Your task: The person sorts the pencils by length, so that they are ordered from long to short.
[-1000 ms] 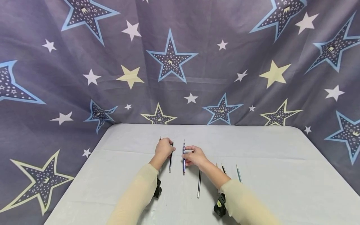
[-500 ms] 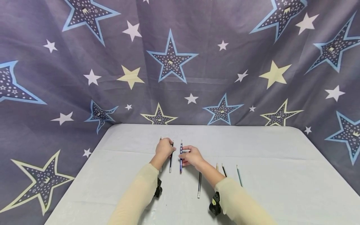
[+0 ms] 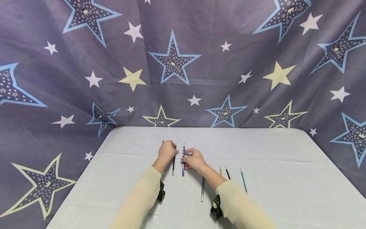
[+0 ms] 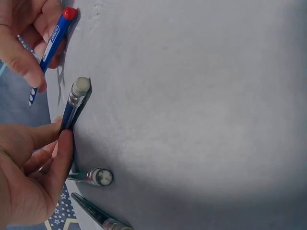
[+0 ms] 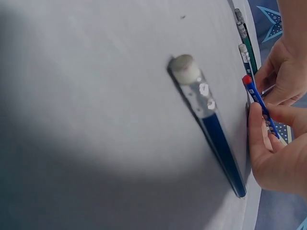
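Observation:
In the head view my left hand [image 3: 166,152] pinches a dark blue pencil [image 3: 173,165] between thumb and fingers. Its pale eraser end [image 4: 81,86] points towards me in the left wrist view. My right hand [image 3: 195,159] pinches a blue pencil [image 3: 183,165] with a red end and a row of pale spots along its shaft. The two pencils are roughly side by side, a small gap apart. Beside the left hand lie a green pencil [image 4: 91,177] and another dark pencil [image 4: 98,213], mostly hidden by that hand in the head view.
A dark pencil with a white eraser [image 5: 218,139] lies below my right forearm. Further right, partly behind the sleeve, are a yellowish pencil [image 3: 220,171], a black pencil [image 3: 227,173] and a teal pencil [image 3: 244,182]. All lie on the white-covered table [image 3: 286,190], with a star-patterned cloth [image 3: 217,82] behind.
My right hand has moved slightly left with the blue pencil, narrowing the gap to the pencil in my left hand. The left hand has stayed put.

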### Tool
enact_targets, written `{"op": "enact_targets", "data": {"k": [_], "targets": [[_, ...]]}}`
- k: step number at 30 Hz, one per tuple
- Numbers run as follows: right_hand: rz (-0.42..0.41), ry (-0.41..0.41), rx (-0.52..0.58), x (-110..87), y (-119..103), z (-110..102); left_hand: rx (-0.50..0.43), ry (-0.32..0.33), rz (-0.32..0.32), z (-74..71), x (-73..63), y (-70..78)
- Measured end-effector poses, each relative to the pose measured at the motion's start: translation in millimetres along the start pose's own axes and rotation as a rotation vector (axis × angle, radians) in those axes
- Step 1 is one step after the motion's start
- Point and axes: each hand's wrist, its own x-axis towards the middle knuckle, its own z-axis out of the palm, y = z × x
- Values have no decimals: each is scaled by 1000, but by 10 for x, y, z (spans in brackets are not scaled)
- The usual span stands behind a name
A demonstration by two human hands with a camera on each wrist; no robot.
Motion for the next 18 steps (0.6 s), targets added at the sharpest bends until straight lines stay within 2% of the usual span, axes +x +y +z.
{"op": "enact_targets", "data": {"k": [18], "targets": [[-75, 88, -212, 32, 37, 72, -19, 12, 16, 21, 0, -14]]}}
